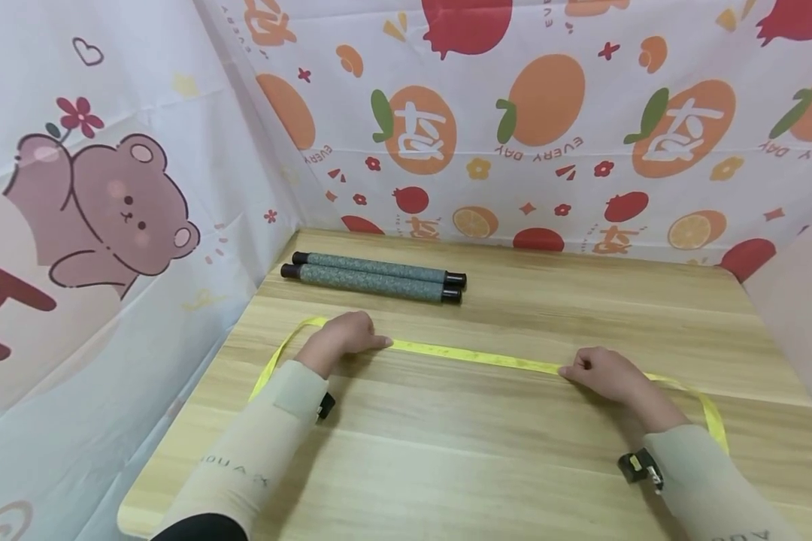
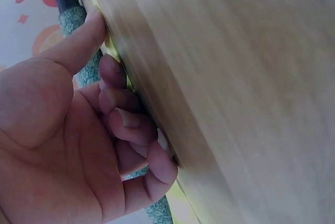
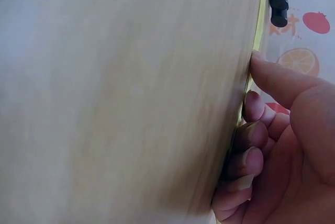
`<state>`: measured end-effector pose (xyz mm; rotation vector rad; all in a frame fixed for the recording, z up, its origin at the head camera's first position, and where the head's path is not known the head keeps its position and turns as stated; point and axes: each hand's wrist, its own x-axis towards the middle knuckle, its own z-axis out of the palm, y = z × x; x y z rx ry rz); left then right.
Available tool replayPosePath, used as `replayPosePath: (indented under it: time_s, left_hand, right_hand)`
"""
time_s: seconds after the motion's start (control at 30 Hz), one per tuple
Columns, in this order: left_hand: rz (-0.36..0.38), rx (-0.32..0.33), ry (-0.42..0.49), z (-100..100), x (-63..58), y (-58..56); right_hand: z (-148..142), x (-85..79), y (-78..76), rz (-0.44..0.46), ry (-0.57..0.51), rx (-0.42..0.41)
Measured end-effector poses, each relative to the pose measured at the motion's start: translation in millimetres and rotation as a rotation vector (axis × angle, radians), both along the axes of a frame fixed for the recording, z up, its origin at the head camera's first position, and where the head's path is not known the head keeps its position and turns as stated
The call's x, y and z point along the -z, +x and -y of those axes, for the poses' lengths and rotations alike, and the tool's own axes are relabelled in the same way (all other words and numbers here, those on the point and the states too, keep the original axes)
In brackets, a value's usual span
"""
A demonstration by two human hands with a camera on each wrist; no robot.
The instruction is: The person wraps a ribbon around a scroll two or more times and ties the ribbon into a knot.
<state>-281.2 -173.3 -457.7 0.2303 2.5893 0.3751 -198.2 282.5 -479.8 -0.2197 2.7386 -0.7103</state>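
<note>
A yellow soft measuring tape (image 1: 477, 357) stretches nearly straight across the wooden table between my two hands. My left hand (image 1: 347, 334) grips it at the left, thumb pointing along the strip. At the right, my right hand (image 1: 607, 372) holds it with thumb and curled fingers. In the left wrist view, the fingers (image 2: 128, 119) curl down at the tape close over the tabletop. The right wrist view has the thumb tip right on the yellow strip (image 3: 258, 30). Beyond each hand, a loose end loops back toward the forearm, partly hidden by the sleeve.
Two green patterned rolls with black ends, a front one (image 1: 372, 282) and a rear one (image 1: 379, 266), lie side by side behind my left hand. Printed cloth (image 1: 480, 113) hangs along the table's back edge, and another cloth (image 1: 108, 300) hangs on the left.
</note>
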Motion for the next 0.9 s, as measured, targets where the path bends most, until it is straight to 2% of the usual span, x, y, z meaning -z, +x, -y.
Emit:
replayPosePath:
  time_s: [0.13,0.5,0.73,0.9]
  left_hand:
    - [0.006,-0.016,0.031,3.1,2.0,-1.0]
    - [0.023,-0.022,0.079,7.9,-4.8,0.7]
    - [0.02,-0.026,0.107,9.3,-4.1,-0.2]
    - [0.019,-0.04,0.137,7.3,-6.8,3.1]
  right_hand:
    - [-0.9,1.4,-1.3,0.006,-0.008,-0.002]
    - [-0.3,-0.3,-4.1,0.018,-0.03,-0.022]
    - [0.1,-1.1,-2.7,0.037,-0.042,0.001]
    - [-1.9,-3.7,-3.3,0.056,-0.07,-0.002]
